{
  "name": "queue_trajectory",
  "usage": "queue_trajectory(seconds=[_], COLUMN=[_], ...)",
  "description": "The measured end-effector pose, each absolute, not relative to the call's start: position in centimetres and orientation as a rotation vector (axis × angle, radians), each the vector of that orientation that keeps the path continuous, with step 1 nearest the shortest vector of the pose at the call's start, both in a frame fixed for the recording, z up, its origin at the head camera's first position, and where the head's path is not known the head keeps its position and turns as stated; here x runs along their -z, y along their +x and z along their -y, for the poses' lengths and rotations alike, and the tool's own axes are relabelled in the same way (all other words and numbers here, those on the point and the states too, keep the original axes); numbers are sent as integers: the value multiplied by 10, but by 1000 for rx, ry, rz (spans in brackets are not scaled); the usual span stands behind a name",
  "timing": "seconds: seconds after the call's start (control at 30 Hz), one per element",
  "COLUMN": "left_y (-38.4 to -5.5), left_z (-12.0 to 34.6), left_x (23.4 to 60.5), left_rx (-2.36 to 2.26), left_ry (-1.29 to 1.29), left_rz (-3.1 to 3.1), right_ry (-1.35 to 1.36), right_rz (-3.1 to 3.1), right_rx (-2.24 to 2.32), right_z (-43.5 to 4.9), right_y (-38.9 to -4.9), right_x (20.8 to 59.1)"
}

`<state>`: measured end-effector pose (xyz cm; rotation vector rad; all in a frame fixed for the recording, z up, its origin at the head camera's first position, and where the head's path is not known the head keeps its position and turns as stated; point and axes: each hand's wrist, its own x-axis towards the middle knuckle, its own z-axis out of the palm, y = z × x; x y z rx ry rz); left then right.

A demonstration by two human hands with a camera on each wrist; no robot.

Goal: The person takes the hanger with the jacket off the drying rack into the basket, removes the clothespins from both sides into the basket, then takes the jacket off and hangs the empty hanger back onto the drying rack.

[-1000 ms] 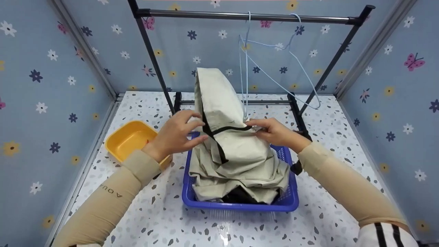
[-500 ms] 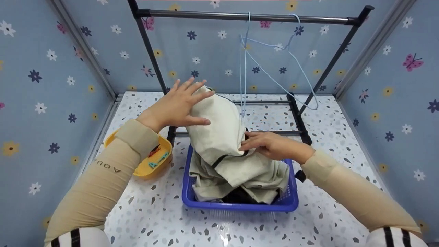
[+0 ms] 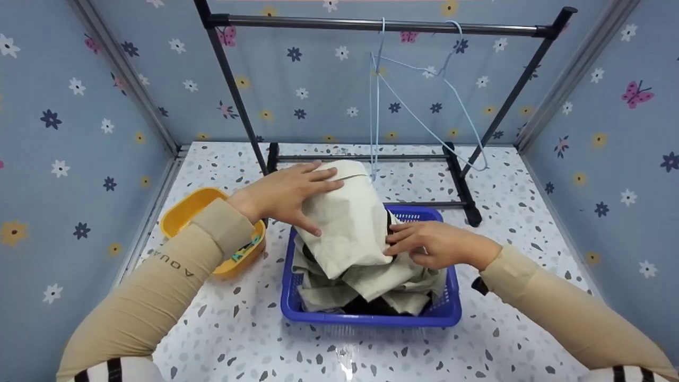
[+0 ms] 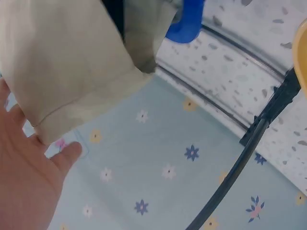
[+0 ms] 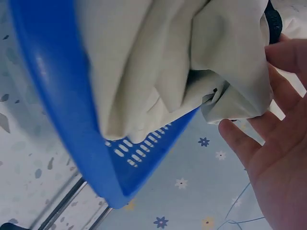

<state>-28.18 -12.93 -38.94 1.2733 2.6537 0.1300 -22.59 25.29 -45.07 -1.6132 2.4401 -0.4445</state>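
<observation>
A pale beige cloth garment (image 3: 350, 228) with black trim stands bunched and partly folded over in a blue basket (image 3: 371, 318). My left hand (image 3: 286, 193) lies spread over its upper left side, thumb apart on the front. In the left wrist view, my left hand (image 4: 29, 167) is beside a hemmed edge of the beige cloth (image 4: 67, 62). My right hand (image 3: 435, 244) touches the garment's right edge with its fingertips. The right wrist view has my right hand (image 5: 283, 134) at the cloth's edge, next to black trim (image 5: 274, 21).
A yellow tub (image 3: 185, 209) with small teal clips (image 3: 246, 250) stands left of the basket. Behind it rises a black rack, whose top bar (image 3: 329, 22) bears light blue wire hangers (image 3: 377, 101). Flower-patterned walls (image 3: 63, 127) enclose the speckled floor (image 3: 238, 329).
The upright part of the garment has come down and forward over the basket. My left hand swept up over it, then down; my right hand moved lower and slightly right.
</observation>
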Motion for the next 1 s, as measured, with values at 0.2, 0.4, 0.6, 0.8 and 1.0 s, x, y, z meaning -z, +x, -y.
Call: queue_trajectory(seconds=[0.2,0.4,0.6,0.8,1.0], left_y=[-270,-259,-254,-244,-234], left_z=[120,113,107,100,97], left_x=[412,428,437,445,455], left_rx=[-121,-102,-97,-25,49], left_ry=[1383,1379,1384,1458,1445], left_rz=[-2573,-2501,-2469,-2454,-2438], right_ry=[-1472,-1410,-1445,-1413,-1476], right_rz=[-2427,-2450,-2648,-2726,-2547], right_rx=[489,597,800,747,431], right_z=[-263,-261,-244,-227,-223], right_y=[-222,-226,-231,-226,-219], right_x=[459,461,451,438,443])
